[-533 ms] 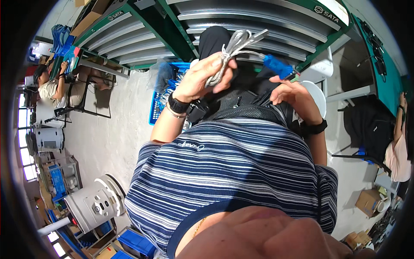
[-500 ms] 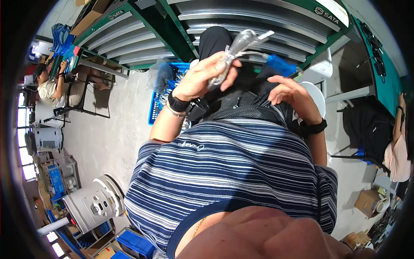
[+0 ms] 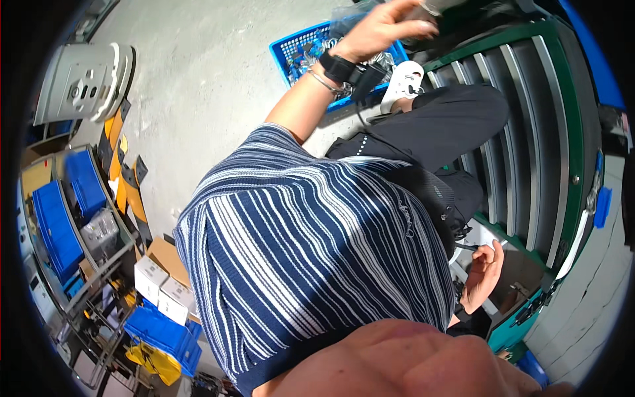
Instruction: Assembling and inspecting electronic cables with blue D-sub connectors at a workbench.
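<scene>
Two hands show, well apart: the left hand [image 3: 387,32] is up near the top edge, and the right hand [image 3: 484,272] is low down by the person's other side. The left thumb and fingers bend in around a silvery thing [image 3: 428,9]. It is blurry and cut off by the edge, so I can't be sure, but it looks like a bit of cable. The right hand is partly open, its fingers softly curled, and I see nothing in it.

Blue, white and silver cables [image 3: 307,56] lie in a blue basket [image 3: 281,63] on the floor [image 3: 211,73], behind the left wrist. A white shoe [image 3: 405,81] is just beside the basket. I think the cables are light and bendy, a bit slippery, and not easy to break. Their loops may catch on each other. The fat middle of a bundle looks best to grab, because pulling a thin end or a plug could hurt the wire.
</scene>
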The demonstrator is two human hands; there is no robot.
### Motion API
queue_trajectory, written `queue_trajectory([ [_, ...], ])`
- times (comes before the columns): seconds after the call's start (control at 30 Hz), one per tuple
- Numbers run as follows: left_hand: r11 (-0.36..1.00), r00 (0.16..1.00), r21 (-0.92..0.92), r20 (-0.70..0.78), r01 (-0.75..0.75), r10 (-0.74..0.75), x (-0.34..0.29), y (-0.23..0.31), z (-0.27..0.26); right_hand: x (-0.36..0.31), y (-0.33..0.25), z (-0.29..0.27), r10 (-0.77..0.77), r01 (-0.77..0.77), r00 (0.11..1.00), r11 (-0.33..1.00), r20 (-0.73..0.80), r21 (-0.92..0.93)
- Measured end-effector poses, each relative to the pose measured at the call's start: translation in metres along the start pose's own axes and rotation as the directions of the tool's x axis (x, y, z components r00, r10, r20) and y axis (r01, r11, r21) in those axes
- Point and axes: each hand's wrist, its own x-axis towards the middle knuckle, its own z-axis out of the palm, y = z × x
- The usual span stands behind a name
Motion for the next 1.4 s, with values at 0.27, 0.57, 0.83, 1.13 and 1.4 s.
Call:
queue_trajectory([
  [0.27, 0.839, 0.777, 0.397, -0.627, 0.373, -0.048, -0.075, -0.108, -0.188, 0.026, -0.012, -0.035, 0.097, -0.096, 0.995, 0.995, 0.029, -0.041],
  [0.57, 0.23, 0.481, 0.451, -0.872, 0.863, -0.095, -0.184, -0.276, -0.165, -0.001, 0.197, -0.274, 0.573, -0.571, 0.804, 0.818, -0.16, 0.062],
  [0.83, -0.385, 0.636, 0.823, -0.567, 0.417, -0.523, -0.141, -0.246, -0.15, -0.022, 0.23, -0.201, 0.548, -0.55, 0.832, 0.79, -0.092, -0.272],
  [1.13, -0.395, 0.674, 0.664, -0.726, 0.635, -0.139, -0.192, -0.253, -0.303, -0.151, 0.347, -0.102, 0.685, -0.73, 0.68, 0.666, -0.262, -0.154],
  [1.4, -0.345, 0.792, 0.762, -0.605, 0.548, -0.078, -0.159, -0.188, -0.155, -0.206, 0.548, -0.148, 0.651, -0.691, 0.515, 0.7, -0.558, 0.179],
])
